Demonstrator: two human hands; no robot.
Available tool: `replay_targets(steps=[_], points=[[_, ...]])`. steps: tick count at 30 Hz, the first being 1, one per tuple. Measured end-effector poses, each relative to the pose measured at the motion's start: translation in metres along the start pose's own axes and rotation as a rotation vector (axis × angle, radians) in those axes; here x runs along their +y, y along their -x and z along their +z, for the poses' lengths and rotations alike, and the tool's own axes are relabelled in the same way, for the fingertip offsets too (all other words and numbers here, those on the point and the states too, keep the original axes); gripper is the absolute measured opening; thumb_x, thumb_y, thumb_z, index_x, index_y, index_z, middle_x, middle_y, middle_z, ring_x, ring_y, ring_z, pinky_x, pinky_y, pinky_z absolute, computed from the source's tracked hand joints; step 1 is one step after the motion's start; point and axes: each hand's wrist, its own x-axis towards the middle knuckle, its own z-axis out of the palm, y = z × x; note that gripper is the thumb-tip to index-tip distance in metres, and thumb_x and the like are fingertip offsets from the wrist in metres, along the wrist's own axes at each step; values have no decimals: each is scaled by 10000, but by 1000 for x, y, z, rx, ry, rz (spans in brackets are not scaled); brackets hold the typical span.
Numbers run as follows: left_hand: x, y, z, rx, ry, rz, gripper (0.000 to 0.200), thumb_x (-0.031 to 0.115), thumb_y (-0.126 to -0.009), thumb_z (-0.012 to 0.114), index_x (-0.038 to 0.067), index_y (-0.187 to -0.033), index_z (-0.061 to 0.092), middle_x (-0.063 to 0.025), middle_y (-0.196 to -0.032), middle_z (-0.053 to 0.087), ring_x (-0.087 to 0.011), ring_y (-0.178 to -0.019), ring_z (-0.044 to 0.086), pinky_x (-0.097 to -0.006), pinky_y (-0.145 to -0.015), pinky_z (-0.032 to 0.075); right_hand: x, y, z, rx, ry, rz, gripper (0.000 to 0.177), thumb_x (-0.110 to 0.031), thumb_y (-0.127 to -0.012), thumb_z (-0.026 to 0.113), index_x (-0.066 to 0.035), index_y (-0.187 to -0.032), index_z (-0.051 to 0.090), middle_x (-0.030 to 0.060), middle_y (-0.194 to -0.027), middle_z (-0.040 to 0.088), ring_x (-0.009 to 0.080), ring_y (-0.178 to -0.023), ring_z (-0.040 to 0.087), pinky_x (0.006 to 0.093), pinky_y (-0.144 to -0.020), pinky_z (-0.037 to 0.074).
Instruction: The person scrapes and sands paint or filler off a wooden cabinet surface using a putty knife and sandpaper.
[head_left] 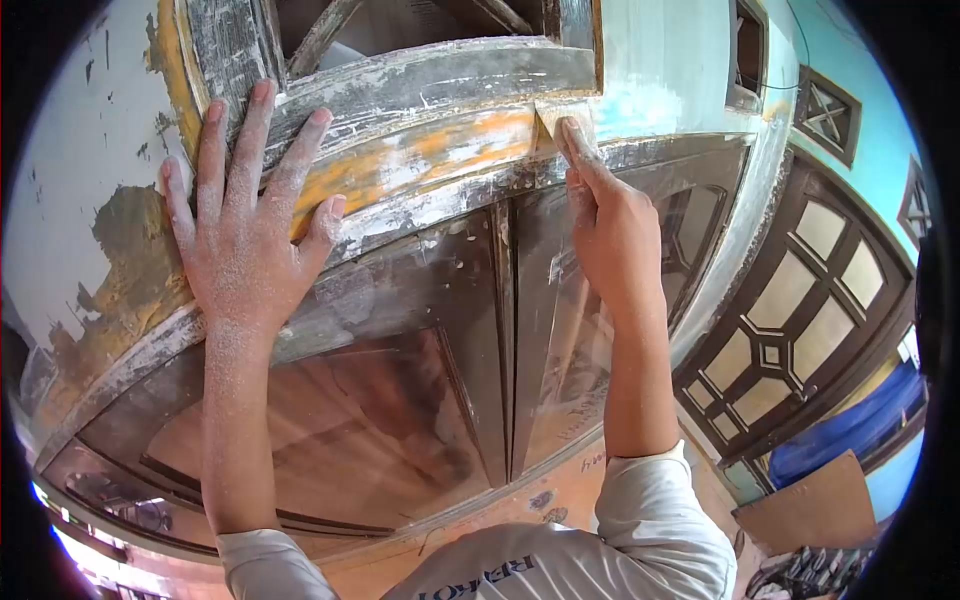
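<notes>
My left hand [245,240], dusted with white powder, lies spread against the wall and the weathered wood frame [440,85]. My right hand [610,220] is closed on a small pale flat piece [572,117], perhaps sandpaper or a scraper, pressed to the wall strip between the upper frame and the door frame. That strip [430,155] shows orange and white patches of worn paint. Below it runs the lower frame's scuffed top edge [400,215], with white and dark patches. Part of the pale piece is hidden by my fingers.
Below my hands is a brown double door [540,300] with glass panes. Another paned door [790,300] stands at the right, near blue cloth [850,420] and a brown board [810,505]. Grey-white peeling wall [80,200] is at the left.
</notes>
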Motion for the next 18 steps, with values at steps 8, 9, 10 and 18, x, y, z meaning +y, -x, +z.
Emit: replay_targets(steps=[8,9,10,18], points=[[0,1,4,19,-45,23,641,441,-918,643,396,-1530,457,26,-1673,306,-297,-1536,277,-646,-1193,242,8,-8,9,18,-29,-61,491,-188,-1021,543,-330,-1490,503,173,-908,718,399,-818,690,500,-725,540],[0,1,4,14,-57,21,641,439,-918,642,396,-1530,456,25,-1673,306,-297,-1535,279,-648,-1191,243,7,-11,9,19,-22,-70,494,-188,-1020,544,-333,-1490,502,172,-919,722,398,-822,693,499,-722,540],[0,0,4,11,-69,15,640,437,-919,641,397,-1531,456,24,-1673,307,-297,-1534,281,-650,-1189,244,6,-11,9,28,-47,-72,495,-176,-1009,560,-337,-1476,521,162,-925,727,394,-825,696,498,-727,544],[-1,2,5,12,-48,5,653,438,-893,653,430,-1517,460,44,-1670,304,-279,-1535,274,-656,-1182,243,100,-15,4,79,90,-187,300,-206,-993,605,-234,-1275,704,105,-921,620,333,-933,642,475,-798,505]])
